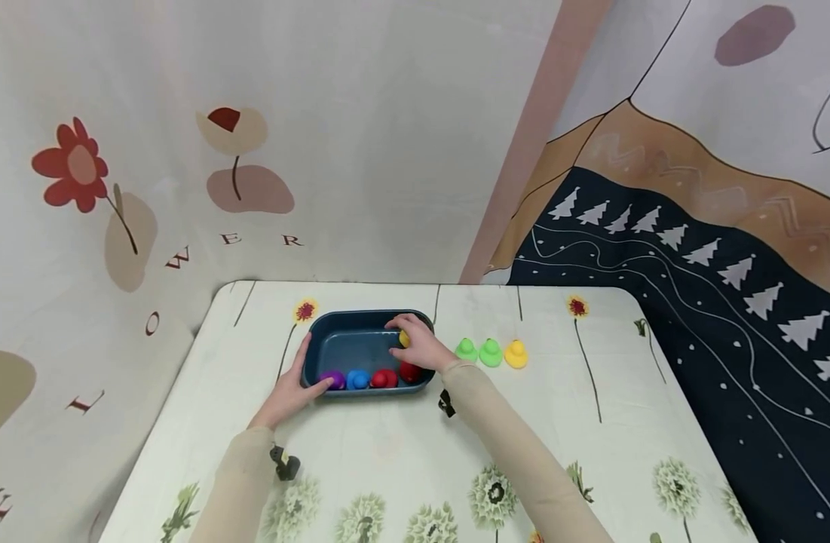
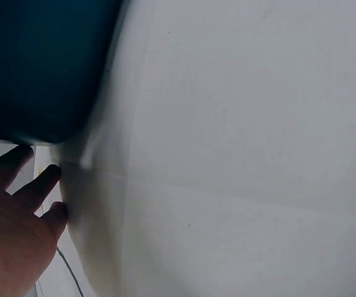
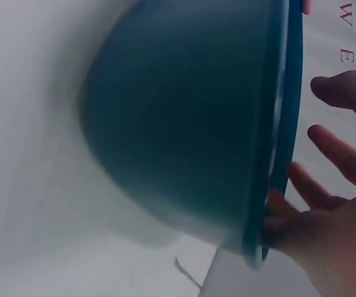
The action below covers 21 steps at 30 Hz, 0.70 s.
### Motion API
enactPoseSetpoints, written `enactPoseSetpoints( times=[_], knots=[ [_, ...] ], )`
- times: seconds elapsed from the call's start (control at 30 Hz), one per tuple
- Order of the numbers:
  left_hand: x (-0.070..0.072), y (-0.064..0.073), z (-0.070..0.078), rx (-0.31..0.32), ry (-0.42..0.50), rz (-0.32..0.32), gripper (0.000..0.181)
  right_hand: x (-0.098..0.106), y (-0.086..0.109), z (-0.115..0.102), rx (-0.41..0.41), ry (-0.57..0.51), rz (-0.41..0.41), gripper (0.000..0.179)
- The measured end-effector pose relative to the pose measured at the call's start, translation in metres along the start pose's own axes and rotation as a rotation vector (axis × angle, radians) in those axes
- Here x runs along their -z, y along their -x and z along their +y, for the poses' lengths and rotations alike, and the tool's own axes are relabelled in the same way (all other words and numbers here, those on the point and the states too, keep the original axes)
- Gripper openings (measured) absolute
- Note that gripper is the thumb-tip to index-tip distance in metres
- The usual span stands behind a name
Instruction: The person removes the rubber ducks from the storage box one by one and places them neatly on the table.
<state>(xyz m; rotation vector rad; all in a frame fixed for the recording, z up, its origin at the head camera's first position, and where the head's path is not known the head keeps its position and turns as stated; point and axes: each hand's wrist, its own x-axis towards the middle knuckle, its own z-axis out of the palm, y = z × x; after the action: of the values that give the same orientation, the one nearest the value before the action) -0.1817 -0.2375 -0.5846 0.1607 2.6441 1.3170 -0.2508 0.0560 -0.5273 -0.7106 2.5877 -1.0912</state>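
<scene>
A dark blue tray (image 1: 350, 315) stands on the table with small rounded toy ducks along its near side: a purple duck (image 1: 332, 379), a blue duck (image 1: 357, 379), a red duck (image 1: 384, 378) and another red duck (image 1: 409, 371). My left hand (image 1: 290, 390) rests against the tray's left end, fingers straight and spread, thumb over the near corner. Over the tray's right part is my right hand (image 1: 420, 344), with a yellow duck (image 1: 405, 338) partly hidden beneath its fingers. In the right wrist view, the fingers (image 3: 335, 151) are spread at the rim, and no duck shows between them.
Right of the tray stand two green ducks, one green duck (image 1: 465, 350) beside another green duck (image 1: 491, 353), then a yellow duck (image 1: 516, 354). A flower-printed cloth (image 1: 645, 392) covers the table. Printed curtains (image 1: 387, 151) hang behind it.
</scene>
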Motion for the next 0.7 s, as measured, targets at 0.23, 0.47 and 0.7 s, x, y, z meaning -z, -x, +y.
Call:
enactPoseSetpoints(
  times=[0.23,0.47,0.7],
  knots=[
    [-0.001,0.000,-0.001,0.001,-0.003,0.007,0.101,-0.009,-0.002,0.003,-0.052,-0.077,0.003,0.047],
    [-0.001,0.000,-0.002,-0.002,-0.003,0.006,0.101,-0.018,-0.003,0.009,-0.058,-0.091,-0.003,0.044],
    [-0.001,0.000,-0.001,-0.007,0.007,0.005,0.101,-0.030,-0.005,0.007,-0.105,-0.014,-0.006,0.039]
  ],
)
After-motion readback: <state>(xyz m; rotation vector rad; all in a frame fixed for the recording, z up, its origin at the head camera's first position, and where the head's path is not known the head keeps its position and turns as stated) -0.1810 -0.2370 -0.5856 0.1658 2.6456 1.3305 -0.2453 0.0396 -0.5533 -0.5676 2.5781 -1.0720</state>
